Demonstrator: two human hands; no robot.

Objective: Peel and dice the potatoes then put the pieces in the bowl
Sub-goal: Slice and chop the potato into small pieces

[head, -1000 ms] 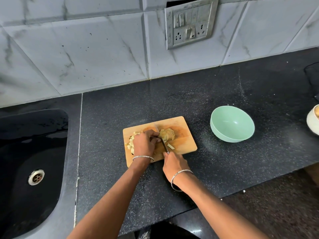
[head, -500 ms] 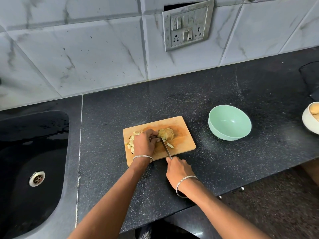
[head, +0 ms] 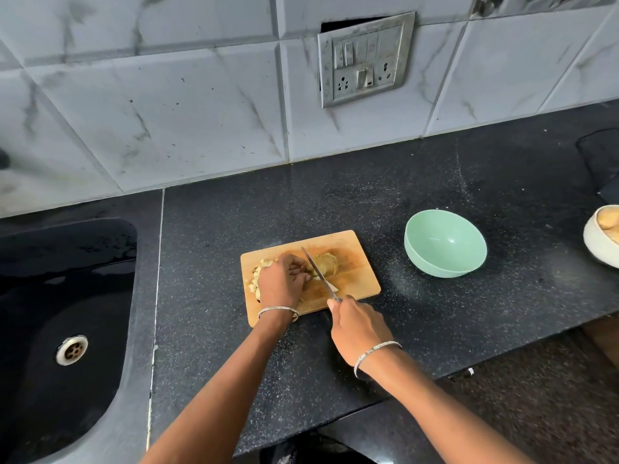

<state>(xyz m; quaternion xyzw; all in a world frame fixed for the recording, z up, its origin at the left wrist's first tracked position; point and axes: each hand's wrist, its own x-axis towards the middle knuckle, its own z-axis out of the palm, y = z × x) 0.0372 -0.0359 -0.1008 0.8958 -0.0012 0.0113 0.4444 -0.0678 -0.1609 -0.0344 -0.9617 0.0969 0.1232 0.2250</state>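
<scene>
L hand: grip curls onto potato on board, mid-bench. R hand: grip clamps knife, blade seemingly in potato. Diced pieces lie beside L hand; bowl sits right of board.

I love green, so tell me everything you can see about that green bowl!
The green bowl is pale mint, round, smooth and shiny, perhaps plastic. It stands upright and empty on the black speckled counter, to the right of the wooden cutting board and apart from it. Only the counter touches it; no hand is on it.
</scene>
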